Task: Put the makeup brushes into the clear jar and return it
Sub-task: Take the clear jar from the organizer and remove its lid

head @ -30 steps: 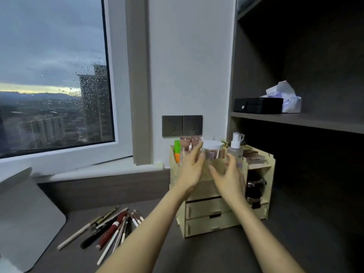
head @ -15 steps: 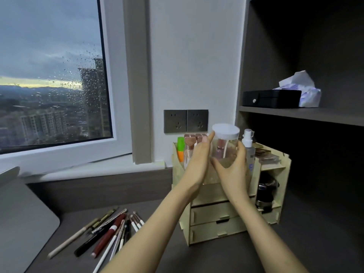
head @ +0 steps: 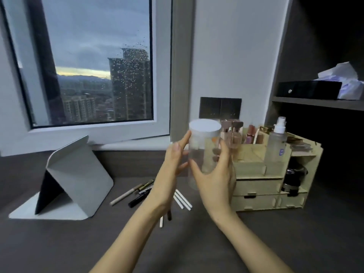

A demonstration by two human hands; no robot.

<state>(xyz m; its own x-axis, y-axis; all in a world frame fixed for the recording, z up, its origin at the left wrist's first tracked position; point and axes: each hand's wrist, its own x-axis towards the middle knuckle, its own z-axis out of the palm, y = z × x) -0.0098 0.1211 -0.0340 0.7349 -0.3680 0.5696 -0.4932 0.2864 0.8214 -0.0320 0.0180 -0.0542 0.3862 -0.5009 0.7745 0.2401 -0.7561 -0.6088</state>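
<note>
A clear jar [head: 201, 152] with a white lid hangs in the air above the dark desk, left of the wooden organizer [head: 256, 174]. My right hand [head: 214, 174] is wrapped around the jar's lower right side. My left hand [head: 173, 164] is at the jar's left side with fingers spread; fingertips touch or nearly touch it. Several makeup brushes [head: 137, 194] and white pencils lie in a loose pile on the desk below my left forearm, partly hidden by it.
A grey folding tablet stand [head: 74, 174] sits at the left of the desk. The organizer holds a spray bottle [head: 276, 142], lipsticks and drawers. A dark shelf [head: 315, 103] with a black box and tissues is at the upper right. A window fills the back left.
Both hands lifted the jar out of the organizer and carried it left and toward me. My left hand has loosened from the jar; the view has swung left.
</note>
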